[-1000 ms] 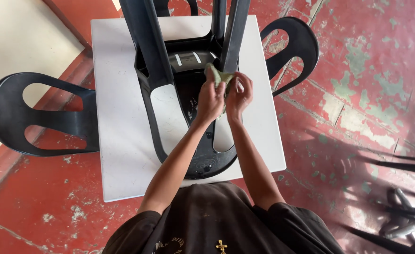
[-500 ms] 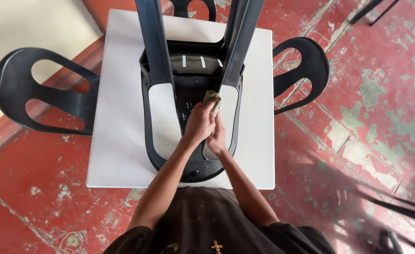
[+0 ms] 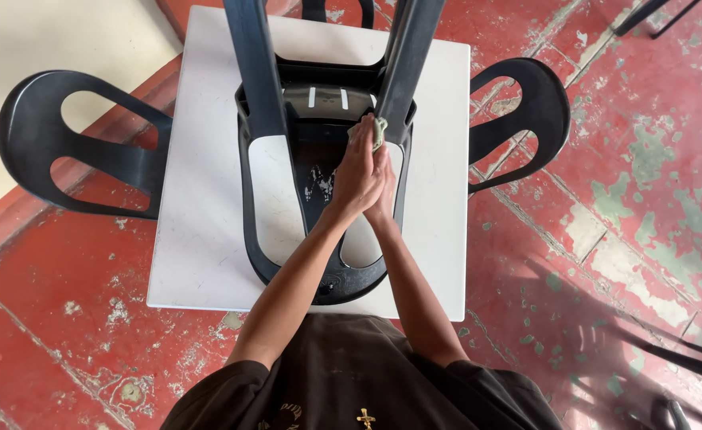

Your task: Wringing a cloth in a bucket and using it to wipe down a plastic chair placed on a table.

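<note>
Cloth (image 3: 376,130), bunched in both hands' fingers, presses the upturned chair (image 3: 319,159) leg at one o'clock on the worktop (image 3: 208,199); wiping seems underway.

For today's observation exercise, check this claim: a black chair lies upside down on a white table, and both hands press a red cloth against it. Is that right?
Not quite. The head view shows the cloth is green, not red. The rest holds: the black chair lies upside down on the white table, with the left hand and right hand pressing the cloth against it.
</note>
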